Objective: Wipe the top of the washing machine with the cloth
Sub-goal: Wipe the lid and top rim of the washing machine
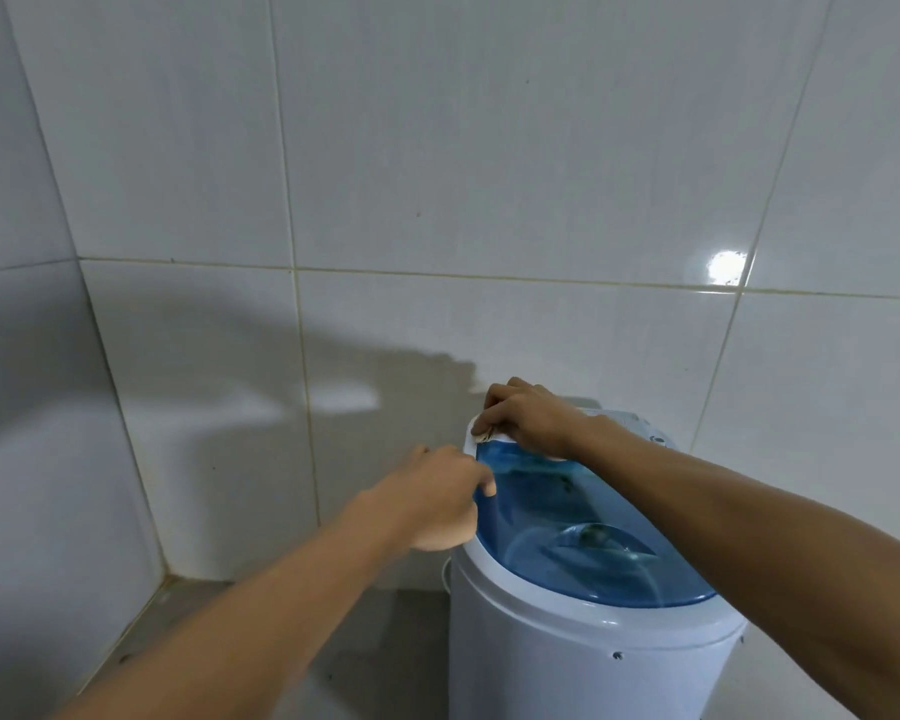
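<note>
A small round white washing machine (567,657) with a translucent blue lid (593,537) stands at the lower right. My right hand (526,418) reaches over the lid to the far left rim, fingers bent down and pressing on a small pale scrap of cloth (481,433). Most of the cloth is hidden under the fingers. My left hand (437,501) clasps the machine's left rim, with the thumb on the edge of the blue lid and the fingers curled below the rim.
A white tiled wall (437,200) rises right behind the machine, and a second tiled wall (32,407) meets it in a corner at the left. Grey floor (230,641) lies left of the machine. A white control panel (645,426) sits at the lid's back.
</note>
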